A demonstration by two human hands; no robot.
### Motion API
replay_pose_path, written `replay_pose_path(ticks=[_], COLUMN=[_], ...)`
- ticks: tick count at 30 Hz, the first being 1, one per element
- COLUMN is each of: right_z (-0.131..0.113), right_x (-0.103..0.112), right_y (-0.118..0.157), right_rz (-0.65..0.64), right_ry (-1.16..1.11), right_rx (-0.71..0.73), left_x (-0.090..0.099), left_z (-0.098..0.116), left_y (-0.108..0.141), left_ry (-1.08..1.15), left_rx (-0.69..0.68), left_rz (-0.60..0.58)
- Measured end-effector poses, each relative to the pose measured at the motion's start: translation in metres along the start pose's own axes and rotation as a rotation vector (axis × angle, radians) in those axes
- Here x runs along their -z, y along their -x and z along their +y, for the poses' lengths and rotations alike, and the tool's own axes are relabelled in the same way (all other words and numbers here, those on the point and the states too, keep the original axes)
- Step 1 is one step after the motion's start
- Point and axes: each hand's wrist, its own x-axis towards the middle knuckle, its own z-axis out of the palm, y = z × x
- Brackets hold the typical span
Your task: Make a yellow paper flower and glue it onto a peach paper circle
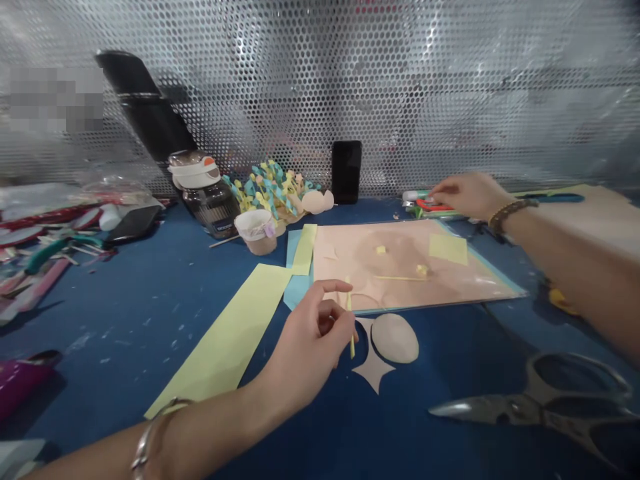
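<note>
My left hand (320, 333) pinches a thin yellow paper strip (352, 343) upright between thumb and fingers. Below it on the blue table lie a beige paper oval (395, 339) and a pointed beige offcut (374, 370). My right hand (467, 195) reaches to the back right, fingertips closed at a red tool (434, 207) lying among pens; its kind is unclear. Between the hands is a stack of pink and blue paper sheets (350, 243), bearing a yellow paper rectangle (449, 249), a thin yellow strip (400, 278) and a small folded yellow piece (423, 270).
Large scissors (500, 408) lie at the front right. A long yellow-green paper strip (225, 340) is left of my hand. Behind stand a small cup (257, 233), paper flowers (275, 190), a dark jar (213, 207) and a phone (346, 171) against the perforated metal panel (310, 80). Pliers (55, 252) lie left.
</note>
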Motion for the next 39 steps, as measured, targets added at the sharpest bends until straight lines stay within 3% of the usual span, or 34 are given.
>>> replay_pose_path(ticks=[4,9,19,25,34,39], right_z=[0.007,0.003,0.001,-0.018,-0.078,-0.092], right_x=[-0.02,-0.039,-0.045,-0.039,-0.035,-0.024], right_y=[-0.032,-0.05,-0.061,-0.065,-0.074,-0.071], right_rz=[-0.103,-0.203,-0.24,-0.201,-0.136,-0.06], right_ry=[0.134,0.29,0.349,0.179,-0.37,-0.553], right_rx=[-0.031,-0.056,0.027,0.084,0.243,0.255], left_x=[-0.001,-0.001,0.0,0.001,0.001,0.001], left_z=[0.0,0.001,0.001,0.0,0.001,-0.001], left_y=[-0.001,-0.001,-0.001,-0.001,-0.001,-0.001], left_ry=[-0.002,-0.037,-0.055,-0.043,-0.037,-0.042], left_rx=[0.019,0.035,0.023,0.009,0.004,-0.029], left_rz=[-0.008,0.0,-0.013,-0.025,-0.034,-0.032])
